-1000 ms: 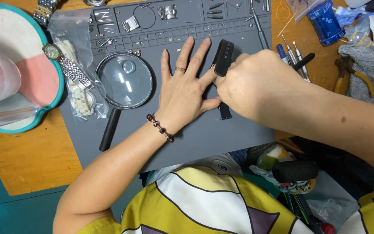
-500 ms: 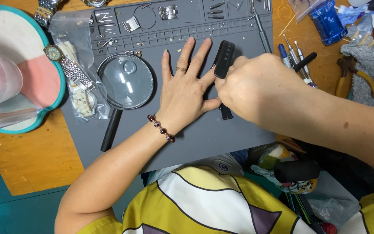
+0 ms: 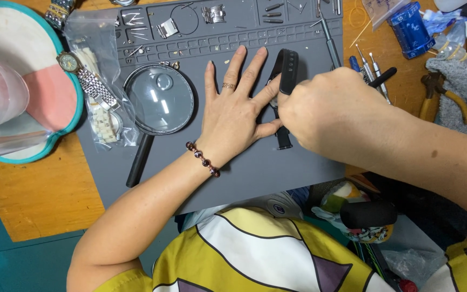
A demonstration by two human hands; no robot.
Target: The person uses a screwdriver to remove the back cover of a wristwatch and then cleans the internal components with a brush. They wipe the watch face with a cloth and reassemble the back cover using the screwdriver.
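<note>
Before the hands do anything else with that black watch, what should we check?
1. Left hand flat on the grey mat, pinning the black watch: ok.
2. Right hand over the watch: ok; what it holds, cannot tell.
3. Watch lies on the mat: ok.
4. Magnifying glass apart from the left hand: ok.
5. Tiny parts near the watch: cannot tell.

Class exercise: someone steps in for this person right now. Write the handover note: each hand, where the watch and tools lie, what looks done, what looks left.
Left hand: flat, fingers spread on the grey mat, pinning the black watch strap.
Right hand: closed over the strap's middle; whatever it grips is hidden.
Nearby: magnifying glass left of the hands, metal-band watch on a plastic bag, screwdrivers and pliers to the right.
Done: small parts laid out in the mat's top trays.
Left: the strap work is apparently unfinished.
</note>
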